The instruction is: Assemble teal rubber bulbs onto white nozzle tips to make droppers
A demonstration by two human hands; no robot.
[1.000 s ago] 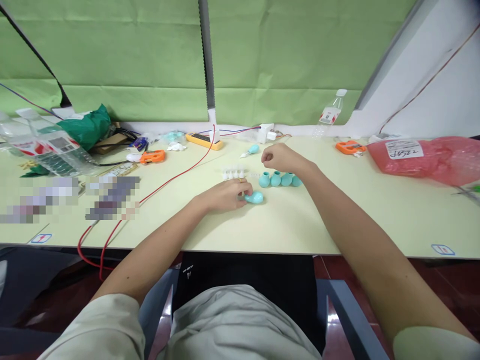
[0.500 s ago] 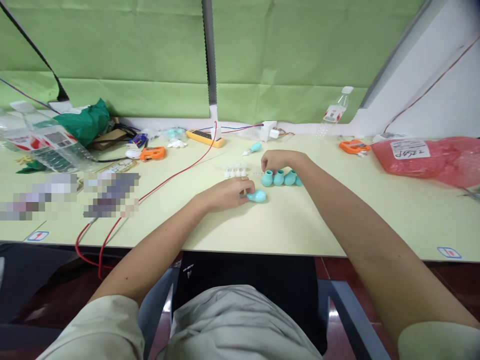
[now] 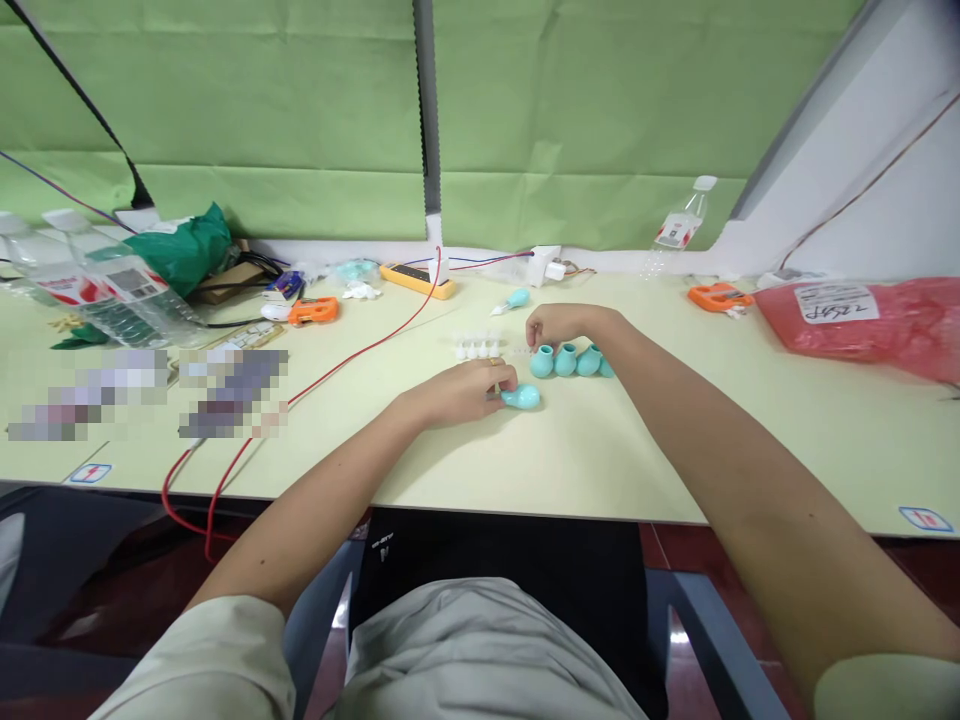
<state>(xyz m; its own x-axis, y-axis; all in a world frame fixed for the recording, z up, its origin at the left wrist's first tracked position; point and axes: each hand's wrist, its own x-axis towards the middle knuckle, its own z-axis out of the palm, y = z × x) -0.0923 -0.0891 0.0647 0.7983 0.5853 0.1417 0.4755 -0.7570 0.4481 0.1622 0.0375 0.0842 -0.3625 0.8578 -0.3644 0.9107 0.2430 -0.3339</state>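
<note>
My left hand (image 3: 469,390) is closed around the neck end of a turquoise rubber bulb (image 3: 526,397), which lies on its side at the table. Just behind a row of several turquoise bulbs (image 3: 566,361), standing with their open mouths up, is my right hand (image 3: 556,324). Its fingers are curled together and point down; whatever they pinch is too small or hidden to make out. Small white nozzle-like tips (image 3: 478,348) stand in a group beyond my left hand. Farther back lies another turquoise bulb (image 3: 517,298) with a white pointed tip on it.
Along the back are a yellow multimeter (image 3: 418,281), a white plug block (image 3: 544,267) and a clear bottle (image 3: 681,230). Orange-handled tools (image 3: 315,310) lie left and right. A red plastic bag (image 3: 855,330) sits at right; a red cable (image 3: 360,350) crosses the left side.
The view has shifted slightly, so everything sits a little farther right. Both hands keep nearly the same places over the table, the left one still on the bulb.
</note>
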